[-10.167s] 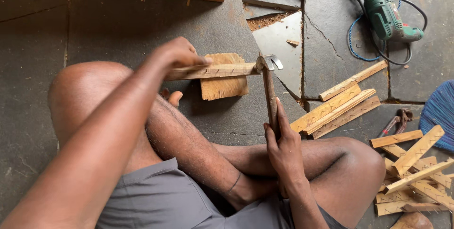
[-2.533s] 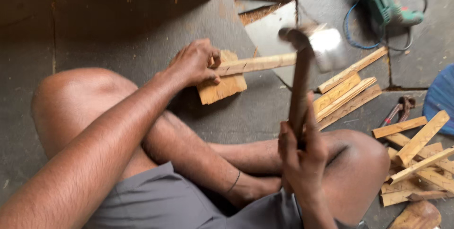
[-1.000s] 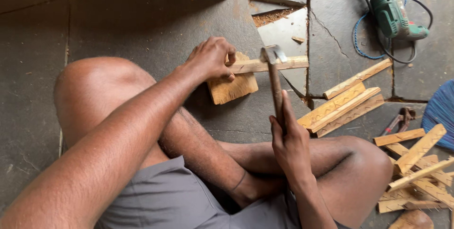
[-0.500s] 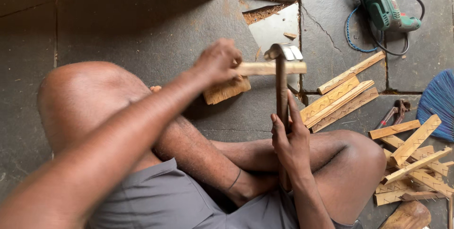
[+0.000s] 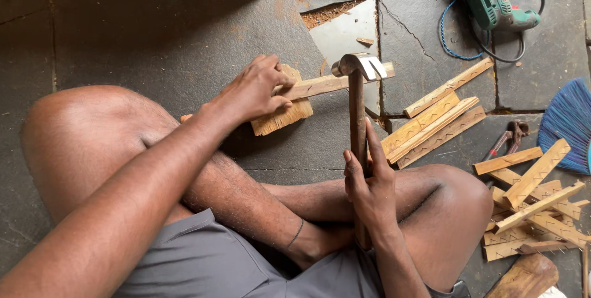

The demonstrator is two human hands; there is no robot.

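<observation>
Since half second ago, our hammer [image 5: 357, 119] head down from raised tilt, claw now hooked at wood strip [image 5: 335, 82]. Right hand [image 5: 369, 190] grip wrapped tight round handle, low on shaft. Left hand [image 5: 255, 88] grip pressed down, pinning strip onto wood block [image 5: 286, 113] on stone floor [image 5: 123, 39], mid-floor ahead of our crossed legs. Risks, as we judge: claw slips off, handle jerks toward knee; strip splits or flips up; left fingertips [image 5: 284, 84] near hammer head, could get struck.
</observation>
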